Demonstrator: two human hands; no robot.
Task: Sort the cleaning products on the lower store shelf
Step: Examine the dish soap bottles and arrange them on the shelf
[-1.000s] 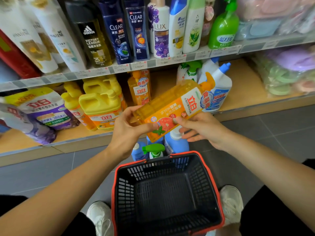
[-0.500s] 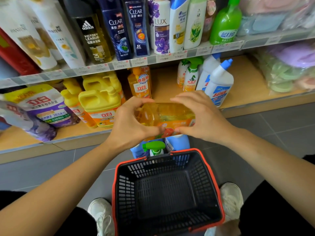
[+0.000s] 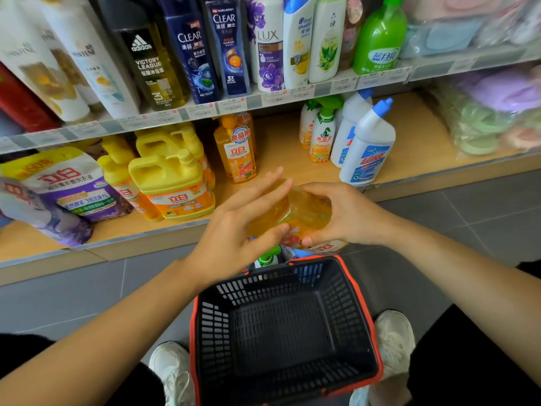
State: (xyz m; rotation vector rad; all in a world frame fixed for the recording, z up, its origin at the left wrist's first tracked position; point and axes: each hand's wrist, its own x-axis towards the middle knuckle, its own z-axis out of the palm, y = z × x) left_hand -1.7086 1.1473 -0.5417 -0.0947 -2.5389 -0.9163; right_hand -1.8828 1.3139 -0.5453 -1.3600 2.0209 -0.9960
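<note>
An orange dish-soap bottle [image 3: 301, 212] lies sideways between my hands, above the far rim of the basket [image 3: 363, 303]. My right hand [image 3: 345, 215] grips its right part with curled fingers. My left hand [image 3: 234, 230] lays straight fingers over the bottle's top, with the thumb against its underside. Behind, the lower shelf [image 3: 287, 162] holds yellow jugs [image 3: 172, 183], a matching orange bottle [image 3: 237, 150], green-capped spray bottles [image 3: 322, 136] and white blue-capped cleaner bottles [image 3: 369, 148].
Purple refill pouches [image 3: 67, 183] lean at the shelf's left end. Shampoo bottles [image 3: 228, 45] fill the upper shelf. Bagged plastic goods [image 3: 491, 118] sit at the right. A green spray top [image 3: 268, 257] shows on the floor behind the black, red-rimmed basket, which stands between my shoes.
The bottle has turned from label-up to lying nearly flat and dropped lower toward the basket. My left fingers have straightened over it; my right hand stays wrapped round it.
</note>
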